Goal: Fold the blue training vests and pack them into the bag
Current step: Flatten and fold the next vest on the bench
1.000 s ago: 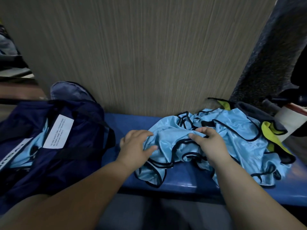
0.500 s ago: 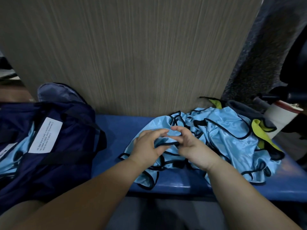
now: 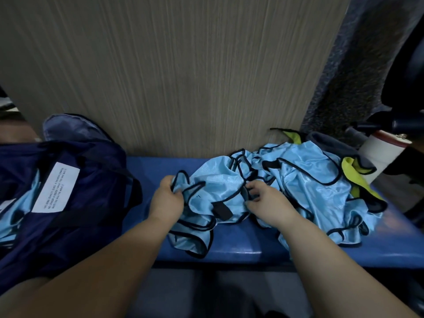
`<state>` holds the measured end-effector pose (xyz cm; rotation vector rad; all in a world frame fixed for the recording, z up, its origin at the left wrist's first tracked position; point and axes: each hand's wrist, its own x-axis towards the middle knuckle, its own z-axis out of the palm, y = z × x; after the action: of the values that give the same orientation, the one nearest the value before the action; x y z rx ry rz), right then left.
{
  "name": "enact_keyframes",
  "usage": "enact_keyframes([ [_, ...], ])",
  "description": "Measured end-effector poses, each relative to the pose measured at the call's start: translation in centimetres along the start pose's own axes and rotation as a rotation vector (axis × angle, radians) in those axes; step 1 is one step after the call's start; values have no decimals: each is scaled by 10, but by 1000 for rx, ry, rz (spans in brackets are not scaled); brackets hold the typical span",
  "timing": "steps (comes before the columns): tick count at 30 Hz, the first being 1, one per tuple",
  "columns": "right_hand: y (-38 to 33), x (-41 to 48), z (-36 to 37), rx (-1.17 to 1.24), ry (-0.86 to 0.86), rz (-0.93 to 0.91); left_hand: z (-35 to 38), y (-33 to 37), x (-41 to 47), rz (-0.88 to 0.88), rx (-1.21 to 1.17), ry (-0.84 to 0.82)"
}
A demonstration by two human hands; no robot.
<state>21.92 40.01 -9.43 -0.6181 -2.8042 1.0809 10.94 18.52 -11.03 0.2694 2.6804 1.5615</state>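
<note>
Left hand [image 3: 166,200] moved left, gripping vest [image 3: 204,196] beside it.

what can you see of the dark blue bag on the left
The bag is dark navy, of soft thin fabric, slumped at the left end of the blue bench. Its mouth gapes open, showing light blue vests inside. A white label with small print, unreadable here, lies on its fabric.

1. The bag [image 3: 91,187] is set on the bench [image 3: 241,246] at the left.
2. The vests [image 3: 305,187] are heaped on the bench, right of the bag.
3. A wall panel [image 3: 183,76] is seen behind both, farther off.
</note>
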Motion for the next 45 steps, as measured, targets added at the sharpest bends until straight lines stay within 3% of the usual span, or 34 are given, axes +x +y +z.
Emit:
enact_keyframes([
  [6,-7,-3,5,96,-90,31,-5,4,10,-187,-292,197],
  [9,-7,-2,5,196,-137,75,-6,17,1,86,-405,291],
  [11,-8,-2,9,282,-152,84,-2,28,-9,349,-314,172],
  [13,-12,-3,14,381,-183,62,7,32,-12,444,-18,-79],
  [15,-19,-6,17,471,-261,31,17,30,-11,381,358,-309],
  [17,-20,-5,21,518,-311,27,26,22,-12,346,600,-404],
  [20,-15,-3,22,447,-235,77,29,3,-7,288,558,-425],
  [23,-9,0,23,297,-90,119,27,-9,3,182,363,-353],
  [26,-10,0,26,215,-57,141,23,-9,6,89,224,-280],
  [31,-15,1,33,104,56,210,11,-3,4,-244,-472,-83],
  [33,-17,0,33,79,42,204,4,1,5,-316,-643,-8],
  [37,-20,1,29,-7,-1,189,-8,-3,16,-305,-679,142],
  [41,-17,1,-2,80,250,191,-20,3,23,-259,-603,349],
  [45,-5,-4,-39,233,425,212,-24,8,28,-159,-566,450],
])
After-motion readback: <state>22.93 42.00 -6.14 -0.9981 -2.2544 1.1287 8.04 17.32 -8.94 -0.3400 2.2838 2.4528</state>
